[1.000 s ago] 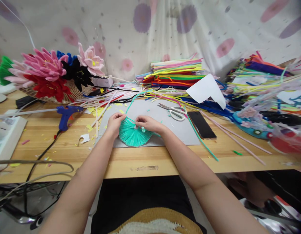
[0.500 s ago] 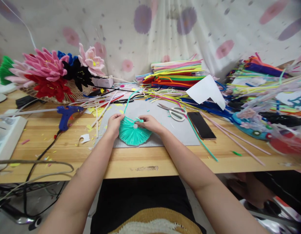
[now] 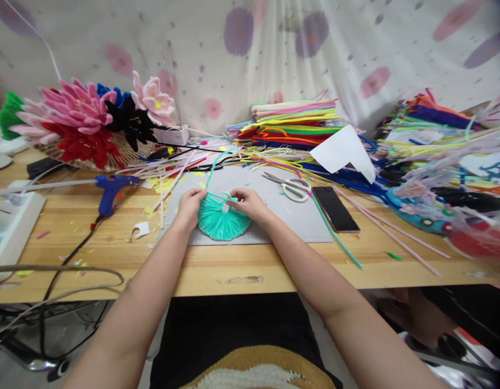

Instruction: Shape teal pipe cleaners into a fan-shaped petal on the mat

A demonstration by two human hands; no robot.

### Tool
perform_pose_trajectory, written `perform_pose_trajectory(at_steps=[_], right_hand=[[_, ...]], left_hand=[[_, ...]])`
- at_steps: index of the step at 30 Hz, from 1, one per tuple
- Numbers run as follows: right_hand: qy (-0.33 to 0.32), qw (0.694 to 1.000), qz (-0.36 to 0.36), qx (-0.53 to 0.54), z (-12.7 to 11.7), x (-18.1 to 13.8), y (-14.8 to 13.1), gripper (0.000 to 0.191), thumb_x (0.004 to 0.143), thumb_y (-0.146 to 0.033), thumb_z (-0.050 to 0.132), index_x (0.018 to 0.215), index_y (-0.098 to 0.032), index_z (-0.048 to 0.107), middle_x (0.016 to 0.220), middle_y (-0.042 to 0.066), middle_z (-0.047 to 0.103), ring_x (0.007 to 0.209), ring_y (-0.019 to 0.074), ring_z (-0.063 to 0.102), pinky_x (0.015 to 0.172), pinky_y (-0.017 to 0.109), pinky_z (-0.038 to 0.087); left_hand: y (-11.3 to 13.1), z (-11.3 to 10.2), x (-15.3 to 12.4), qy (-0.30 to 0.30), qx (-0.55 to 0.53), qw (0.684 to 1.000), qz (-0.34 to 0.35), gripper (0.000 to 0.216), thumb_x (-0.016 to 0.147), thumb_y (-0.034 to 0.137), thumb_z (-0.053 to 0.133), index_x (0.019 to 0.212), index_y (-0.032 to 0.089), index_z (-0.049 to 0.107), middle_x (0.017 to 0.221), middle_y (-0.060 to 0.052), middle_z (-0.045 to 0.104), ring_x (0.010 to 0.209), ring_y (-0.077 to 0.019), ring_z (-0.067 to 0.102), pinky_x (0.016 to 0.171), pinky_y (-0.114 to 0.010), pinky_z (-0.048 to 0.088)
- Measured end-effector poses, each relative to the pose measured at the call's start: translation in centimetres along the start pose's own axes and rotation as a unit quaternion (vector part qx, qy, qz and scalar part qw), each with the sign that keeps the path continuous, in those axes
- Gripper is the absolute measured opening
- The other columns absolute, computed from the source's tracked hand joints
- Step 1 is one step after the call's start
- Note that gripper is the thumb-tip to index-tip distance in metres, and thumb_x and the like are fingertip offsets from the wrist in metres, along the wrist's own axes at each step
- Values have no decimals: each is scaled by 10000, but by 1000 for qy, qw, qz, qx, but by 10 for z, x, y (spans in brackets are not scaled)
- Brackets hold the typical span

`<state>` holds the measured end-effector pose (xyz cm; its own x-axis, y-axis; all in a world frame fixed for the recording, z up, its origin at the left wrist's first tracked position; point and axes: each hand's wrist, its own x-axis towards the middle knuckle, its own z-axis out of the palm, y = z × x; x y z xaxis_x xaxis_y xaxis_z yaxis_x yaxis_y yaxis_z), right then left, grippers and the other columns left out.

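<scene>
Over the grey mat (image 3: 298, 227) is a round, ribbed teal piece (image 3: 223, 224), wound from pipe cleaner around a small pale centre hole. My left hand (image 3: 190, 208) pinches its upper left edge. From there a teal pipe cleaner (image 3: 211, 172) runs up and away toward the back of the mat. Thumb and fingers of my right hand (image 3: 250, 205) are closed at the piece's centre, beside the hole. A short curled teal end shows just left of those fingertips. What lies between the right fingertips is largely hidden.
White-handled scissors (image 3: 295, 190) and a phone (image 3: 335, 209) lie right of my hands. A blue glue gun (image 3: 112, 193) sits to the left, its black cord (image 3: 73, 251) trailing forward. Behind are fuzzy flowers (image 3: 85, 116) and stacked pipe cleaners (image 3: 294, 121).
The right fingertips have shifted slightly at the centre hole, and a curled teal end now stands up beside them. My left hand keeps its place.
</scene>
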<state>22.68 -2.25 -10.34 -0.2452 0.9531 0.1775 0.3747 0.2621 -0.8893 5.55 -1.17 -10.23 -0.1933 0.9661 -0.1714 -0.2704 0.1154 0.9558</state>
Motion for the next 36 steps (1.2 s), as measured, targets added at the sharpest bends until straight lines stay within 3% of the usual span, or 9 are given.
perform_pose_trajectory(at_steps=[10, 15, 21, 28, 31, 33, 36], right_hand=[[-28, 999, -34, -1, -3, -2, -2, 120, 664, -259, 585, 706, -151, 621, 661, -17, 582, 636, 92, 479, 626, 209, 367], [-27, 999, -12, 13, -8, 0, -3, 96, 625, -206, 572, 687, -145, 614, 625, -25, 563, 603, 82, 464, 590, 205, 363], [-124, 983, 96, 93, -26, 14, -14, 98, 597, -211, 594, 670, -146, 602, 559, -31, 541, 502, 65, 438, 470, 194, 322], [-240, 962, 106, -77, -46, 45, -58, 35, 595, -172, 668, 583, -151, 643, 533, 4, 593, 445, 65, 424, 443, 216, 301], [-294, 942, 122, -106, -35, 43, -64, 36, 603, -157, 673, 593, -161, 638, 555, 16, 634, 462, 89, 488, 456, 218, 325], [-307, 933, 143, -122, -26, 36, -60, 65, 610, -144, 671, 592, -167, 613, 540, 14, 637, 460, 100, 512, 468, 219, 339], [-239, 939, 106, -223, -16, 24, -49, 89, 636, -121, 647, 588, -176, 595, 558, 15, 646, 495, 111, 531, 511, 227, 348]], left_hand=[[3, 1, -2, -3, 13, 1000, -8, 199, 463, 225, 724, 571, 152, 575, 552, 25, 553, 538, -100, 477, 563, -235, 365], [-1, -2, 0, -23, 75, 996, 48, 199, 523, 298, 709, 607, 152, 602, 574, 27, 556, 555, -97, 461, 569, -224, 344], [-4, -2, -1, -33, 141, 982, 119, 132, 609, 278, 661, 616, 165, 593, 589, 31, 538, 575, -101, 446, 572, -215, 328], [-4, -3, 0, -36, 213, 964, 157, 115, 641, 270, 653, 629, 170, 598, 582, 29, 540, 539, -101, 437, 550, -219, 317], [-3, -3, 0, -15, 176, 974, 138, 136, 622, 274, 671, 601, 164, 593, 556, 34, 526, 534, -96, 428, 542, -215, 319], [-1, -3, -2, -20, 123, 988, 88, 184, 588, 301, 701, 593, 157, 586, 538, 37, 521, 520, -91, 427, 532, -215, 328], [3, -2, -4, -47, 45, 998, 0, 301, 495, 359, 763, 617, 149, 585, 522, 37, 533, 495, -93, 447, 513, -224, 353]])
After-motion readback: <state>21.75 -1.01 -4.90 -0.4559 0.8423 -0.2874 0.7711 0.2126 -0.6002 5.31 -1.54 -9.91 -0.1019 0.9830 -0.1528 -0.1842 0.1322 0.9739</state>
